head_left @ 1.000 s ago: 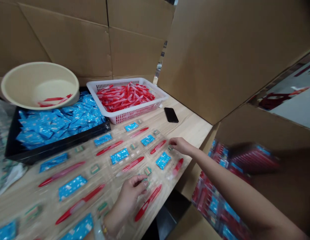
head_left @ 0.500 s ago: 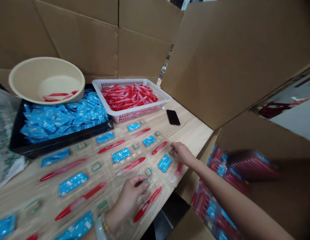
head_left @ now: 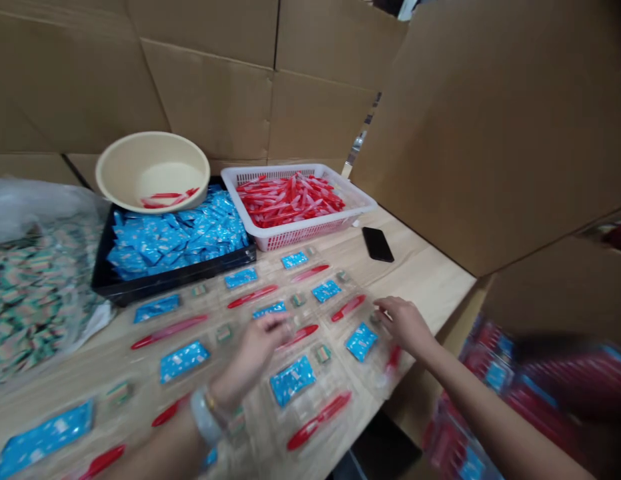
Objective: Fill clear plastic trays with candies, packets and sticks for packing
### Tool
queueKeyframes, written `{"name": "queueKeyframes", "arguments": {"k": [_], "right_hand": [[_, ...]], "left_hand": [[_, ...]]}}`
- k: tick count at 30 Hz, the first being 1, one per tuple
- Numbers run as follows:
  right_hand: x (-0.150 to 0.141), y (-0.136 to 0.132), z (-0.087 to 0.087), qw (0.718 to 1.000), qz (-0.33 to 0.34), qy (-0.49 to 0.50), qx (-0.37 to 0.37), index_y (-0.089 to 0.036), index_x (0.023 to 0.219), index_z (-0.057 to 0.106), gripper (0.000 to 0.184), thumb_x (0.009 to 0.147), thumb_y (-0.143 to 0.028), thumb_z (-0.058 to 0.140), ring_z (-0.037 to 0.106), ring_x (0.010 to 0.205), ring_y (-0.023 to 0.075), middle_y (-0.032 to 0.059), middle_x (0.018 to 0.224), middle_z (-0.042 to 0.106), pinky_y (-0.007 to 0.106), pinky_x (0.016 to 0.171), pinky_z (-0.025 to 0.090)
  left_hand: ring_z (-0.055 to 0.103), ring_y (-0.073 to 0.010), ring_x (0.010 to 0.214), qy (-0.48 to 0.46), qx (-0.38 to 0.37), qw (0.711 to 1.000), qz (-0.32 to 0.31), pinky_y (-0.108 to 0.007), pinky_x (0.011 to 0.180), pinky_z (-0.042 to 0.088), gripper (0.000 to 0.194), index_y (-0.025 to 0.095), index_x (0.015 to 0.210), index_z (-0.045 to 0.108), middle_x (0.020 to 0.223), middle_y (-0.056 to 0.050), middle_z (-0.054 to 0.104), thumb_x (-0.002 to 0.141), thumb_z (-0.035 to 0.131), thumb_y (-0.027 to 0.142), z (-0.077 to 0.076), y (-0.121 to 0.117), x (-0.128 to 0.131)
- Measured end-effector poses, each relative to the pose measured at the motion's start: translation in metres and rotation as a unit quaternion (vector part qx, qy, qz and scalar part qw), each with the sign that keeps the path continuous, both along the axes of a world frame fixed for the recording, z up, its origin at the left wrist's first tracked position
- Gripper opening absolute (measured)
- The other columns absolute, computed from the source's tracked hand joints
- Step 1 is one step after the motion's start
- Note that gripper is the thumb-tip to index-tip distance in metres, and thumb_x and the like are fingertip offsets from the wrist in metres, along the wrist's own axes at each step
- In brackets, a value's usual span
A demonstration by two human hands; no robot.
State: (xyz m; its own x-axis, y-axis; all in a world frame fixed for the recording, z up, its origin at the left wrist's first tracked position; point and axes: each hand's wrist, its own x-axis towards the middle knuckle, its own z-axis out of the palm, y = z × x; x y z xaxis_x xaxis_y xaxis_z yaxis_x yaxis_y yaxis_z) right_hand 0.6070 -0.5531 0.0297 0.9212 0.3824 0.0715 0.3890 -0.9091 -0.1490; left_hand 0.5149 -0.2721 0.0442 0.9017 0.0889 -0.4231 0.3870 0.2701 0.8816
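Clear plastic trays lie in rows on the wooden table, holding blue packets (head_left: 293,381), red pen-shaped items (head_left: 319,420) and small striped eraser-like blocks (head_left: 323,354). My left hand (head_left: 257,350), blurred by motion and wearing a pale wristband (head_left: 206,417), hovers over the middle trays. Its fingers point toward a blue packet and a red pen-shaped item; whether they hold anything does not show. At the right end of the rows, my right hand (head_left: 404,325) has its fingers bent together onto a small block (head_left: 375,319), partly hidden by the fingertips.
A black box (head_left: 175,275) of blue packets supports a cream basin (head_left: 153,143). Beside it stands a white basket (head_left: 310,231) of red items. A plastic bag (head_left: 40,293) holds striped blocks. A phone (head_left: 377,245) lies near cardboard walls (head_left: 420,147); packed trays (head_left: 495,373) sit at lower right.
The view has swung left, showing more of the bag. My left hand has moved back and left, away from a striped block. My right hand remains at the same tray.
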Motion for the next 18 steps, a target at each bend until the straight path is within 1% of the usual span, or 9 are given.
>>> {"name": "queueKeyframes", "arguments": {"k": [2, 4, 6, 8, 10, 12, 15, 18], "right_hand": [[0.005, 0.022, 0.007, 0.998, -0.003, -0.02, 0.059, -0.017, 0.089, 0.061, 0.021, 0.077, -0.021, 0.044, 0.055, 0.074, 0.0196, 0.0081, 0.079, 0.062, 0.03, 0.07, 0.04], [0.01, 0.055, 0.012, 0.992, 0.031, -0.023, 0.121, -0.018, 0.09, 0.061, 0.021, 0.077, -0.023, 0.044, 0.055, 0.074, 0.019, 0.0074, 0.08, 0.062, 0.03, 0.07, 0.041], [0.018, 0.094, 0.013, 0.982, 0.084, -0.013, 0.169, -0.019, 0.089, 0.061, 0.02, 0.077, -0.021, 0.045, 0.055, 0.076, 0.0182, 0.0063, 0.083, 0.063, 0.029, 0.072, 0.041], [0.028, 0.132, 0.01, 0.972, 0.125, -0.001, 0.201, -0.019, 0.089, 0.062, 0.02, 0.076, -0.017, 0.046, 0.055, 0.079, 0.0175, 0.0058, 0.084, 0.063, 0.029, 0.074, 0.04], [0.039, 0.162, 0.004, 0.964, 0.147, 0.009, 0.224, -0.017, 0.088, 0.062, 0.02, 0.076, -0.014, 0.046, 0.054, 0.08, 0.0171, 0.0061, 0.084, 0.062, 0.028, 0.075, 0.04], [0.05, 0.183, -0.004, 0.959, 0.157, 0.012, 0.234, -0.016, 0.088, 0.062, 0.02, 0.075, -0.012, 0.047, 0.053, 0.081, 0.0171, 0.0062, 0.083, 0.062, 0.028, 0.075, 0.039], [0.061, 0.199, -0.013, 0.958, 0.171, 0.013, 0.231, -0.016, 0.088, 0.061, 0.02, 0.075, -0.011, 0.047, 0.052, 0.082, 0.0172, 0.0058, 0.083, 0.06, 0.028, 0.076, 0.039], [0.067, 0.208, -0.017, 0.96, 0.181, 0.006, 0.214, -0.016, 0.093, 0.061, 0.023, 0.073, -0.011, 0.049, 0.05, 0.084, 0.0177, 0.0066, 0.087, 0.058, 0.028, 0.076, 0.038]], "left_hand": [[0.058, -0.0145, 0.07, -0.05, 0.049, 0.997, 0.045, -0.026, 0.066, 0.046, 0.035, 0.012, 0.088, 0.064, 0.083, -0.006, 0.065, 0.057, 0.068, 0.028, 0.004, 0.028, 0.033], [0.058, -0.0133, 0.064, -0.065, 0.145, 0.985, 0.069, -0.026, 0.063, 0.046, 0.034, 0.009, 0.091, 0.062, 0.079, -0.007, 0.064, 0.062, 0.064, 0.027, 0.003, 0.05, 0.068], [0.057, -0.0137, 0.06, -0.066, 0.246, 0.965, 0.069, -0.027, 0.06, 0.046, 0.029, 0.007, 0.09, 0.062, 0.073, -0.008, 0.064, 0.066, 0.06, 0.024, -0.004, 0.062, 0.097], [0.058, -0.0153, 0.063, -0.074, 0.313, 0.945, 0.062, -0.027, 0.062, 0.044, 0.024, 0.007, 0.087, 0.063, 0.074, -0.009, 0.064, 0.067, 0.058, 0.018, -0.014, 0.065, 0.118], [0.058, -0.0169, 0.071, -0.091, 0.358, 0.928, 0.056, -0.027, 0.068, 0.043, 0.022, 0.009, 0.086, 0.063, 0.08, -0.01, 0.064, 0.065, 0.058, 0.012, -0.024, 0.064, 0.128], [0.058, -0.0178, 0.076, -0.107, 0.403, 0.908, 0.049, -0.027, 0.071, 0.041, 0.024, 0.012, 0.089, 0.062, 0.085, -0.01, 0.064, 0.066, 0.057, 0.011, -0.031, 0.062, 0.13], [0.058, -0.0208, 0.079, -0.115, 0.454, 0.883, 0.035, -0.03, 0.073, 0.04, 0.024, 0.013, 0.091, 0.062, 0.085, -0.011, 0.064, 0.068, 0.054, 0.012, -0.036, 0.059, 0.126], [0.058, -0.0234, 0.079, -0.117, 0.493, 0.862, 0.009, -0.032, 0.072, 0.04, 0.022, 0.011, 0.088, 0.063, 0.084, -0.015, 0.064, 0.071, 0.049, 0.013, -0.035, 0.057, 0.122]]}}
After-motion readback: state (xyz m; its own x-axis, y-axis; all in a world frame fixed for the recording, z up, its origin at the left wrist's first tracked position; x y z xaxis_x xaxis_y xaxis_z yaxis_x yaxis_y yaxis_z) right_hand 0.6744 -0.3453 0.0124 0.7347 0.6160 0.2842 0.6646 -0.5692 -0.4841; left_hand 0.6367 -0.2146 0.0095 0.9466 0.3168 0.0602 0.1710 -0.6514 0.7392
